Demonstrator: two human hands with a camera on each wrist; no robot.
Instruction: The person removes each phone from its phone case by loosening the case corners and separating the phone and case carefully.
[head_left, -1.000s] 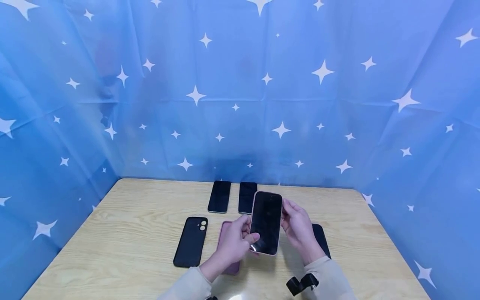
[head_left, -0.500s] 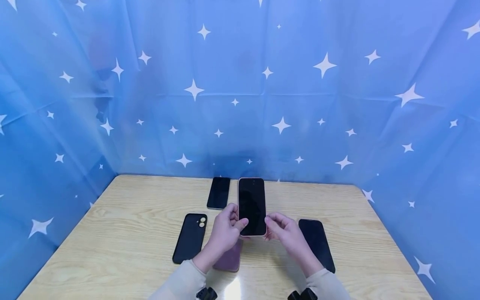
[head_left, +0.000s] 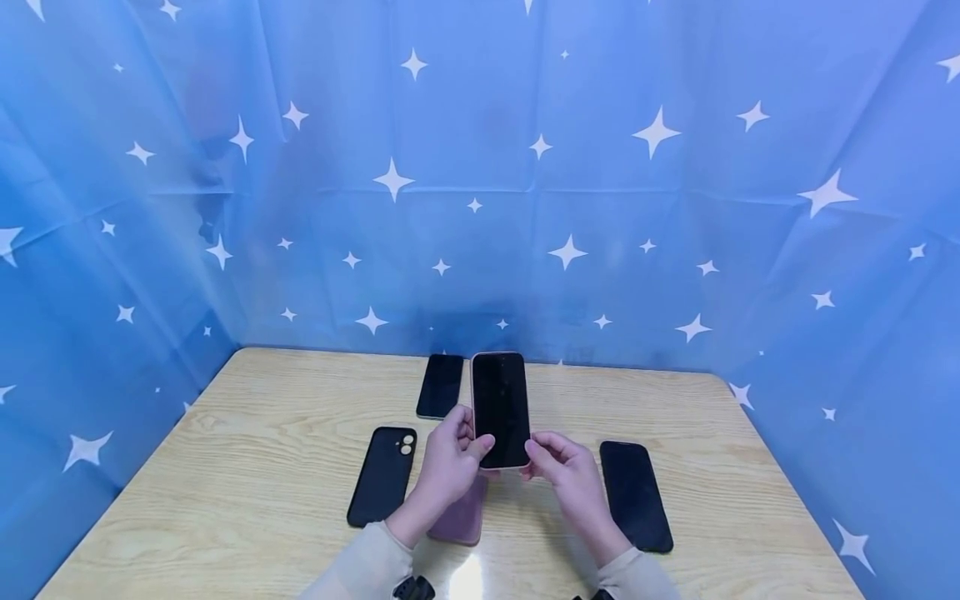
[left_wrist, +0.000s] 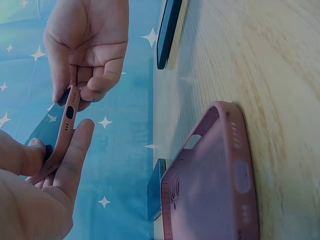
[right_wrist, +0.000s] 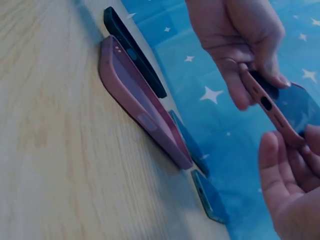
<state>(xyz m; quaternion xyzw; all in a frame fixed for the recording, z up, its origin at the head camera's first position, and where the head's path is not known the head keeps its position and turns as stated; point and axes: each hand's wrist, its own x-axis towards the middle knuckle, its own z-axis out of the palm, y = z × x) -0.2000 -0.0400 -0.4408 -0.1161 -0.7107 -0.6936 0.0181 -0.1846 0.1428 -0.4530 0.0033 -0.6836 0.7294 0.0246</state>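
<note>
A phone point(head_left: 501, 408) in a thin pink case point(left_wrist: 66, 127) is held up over the table, dark screen towards me. My left hand point(head_left: 448, 457) grips its lower left edge, thumb over the screen. At the lower right corner, my right hand point(head_left: 567, 467) pinches the case between thumb and fingers. Both wrist views show the case's bottom rim with its port opening. Below lies a mauve phone case point(right_wrist: 142, 107), hollow side up, partly hidden by the left forearm in the head view.
A black phone case point(head_left: 381, 477) with camera holes lies left. A dark phone point(head_left: 440, 386) lies at the back; another phone point(right_wrist: 190, 142) beside it is hidden in the head view. On the right is a black phone-shaped slab point(head_left: 636, 496). Starry cloth point(head_left: 480, 167) hangs behind.
The cased phone has moved left and farther away, now covering the second back phone. My right hand slid from its upper right side down to the lower right corner.
</note>
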